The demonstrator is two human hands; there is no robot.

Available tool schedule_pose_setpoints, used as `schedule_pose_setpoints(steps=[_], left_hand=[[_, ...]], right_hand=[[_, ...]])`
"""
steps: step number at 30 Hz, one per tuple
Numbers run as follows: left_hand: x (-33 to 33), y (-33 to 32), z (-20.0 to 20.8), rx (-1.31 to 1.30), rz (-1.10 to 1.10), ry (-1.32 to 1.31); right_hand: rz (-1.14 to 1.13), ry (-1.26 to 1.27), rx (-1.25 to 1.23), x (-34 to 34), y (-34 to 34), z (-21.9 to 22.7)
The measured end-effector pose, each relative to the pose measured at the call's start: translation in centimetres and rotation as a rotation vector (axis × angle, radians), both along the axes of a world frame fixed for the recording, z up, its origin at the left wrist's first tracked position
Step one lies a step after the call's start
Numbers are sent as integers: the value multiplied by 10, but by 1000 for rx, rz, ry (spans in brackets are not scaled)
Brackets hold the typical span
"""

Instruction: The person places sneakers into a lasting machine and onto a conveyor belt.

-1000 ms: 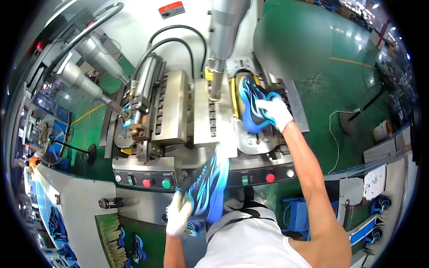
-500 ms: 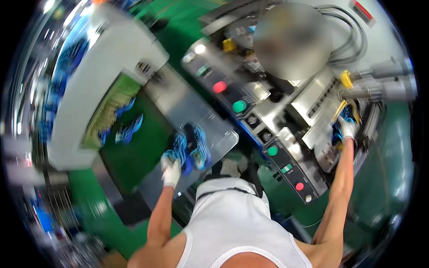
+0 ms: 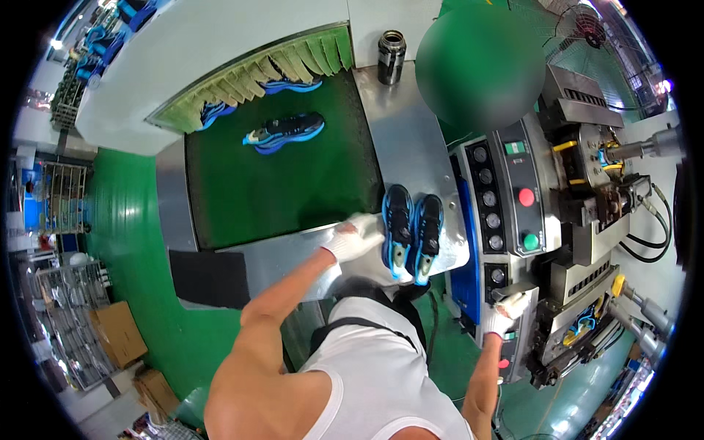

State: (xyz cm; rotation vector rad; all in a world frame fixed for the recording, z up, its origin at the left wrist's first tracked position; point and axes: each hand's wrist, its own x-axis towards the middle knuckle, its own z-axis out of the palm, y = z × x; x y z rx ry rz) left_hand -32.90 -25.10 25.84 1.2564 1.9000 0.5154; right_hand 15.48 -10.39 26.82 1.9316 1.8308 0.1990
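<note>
Since earlier: pair of blue-black shoes (image 3: 412,233) set down on metal table (image 3: 411,139) | left hand (image 3: 357,236) laid beside it, fingers open | right hand (image 3: 507,314) rested on machine panel (image 3: 513,194), grip cannot be told

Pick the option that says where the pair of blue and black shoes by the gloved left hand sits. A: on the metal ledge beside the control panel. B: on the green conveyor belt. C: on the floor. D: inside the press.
A: the pair of shoes stands side by side on the metal ledge, next to the control panel, with the left hand at its side.
</note>
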Motion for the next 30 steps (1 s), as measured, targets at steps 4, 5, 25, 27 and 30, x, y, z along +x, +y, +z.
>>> schedule_pose_setpoints(steps=[4,5,25,27,30], left_hand=[[-214,13,14,207,246,569],[-259,19,20,200,250,651],[-189,17,-3,-335,-38,436],[-126,13,48,-245,45,141],[-65,-1,83,99,85,-194]], right_hand=[[29,405,135,-11,-23,43],[-142,322,37,-46,-30,66],[-361,799,-453,-121,-118,57],[-393,1052,-419,-136,-114,84],[-376,1370,-458,-152,-98,78]])
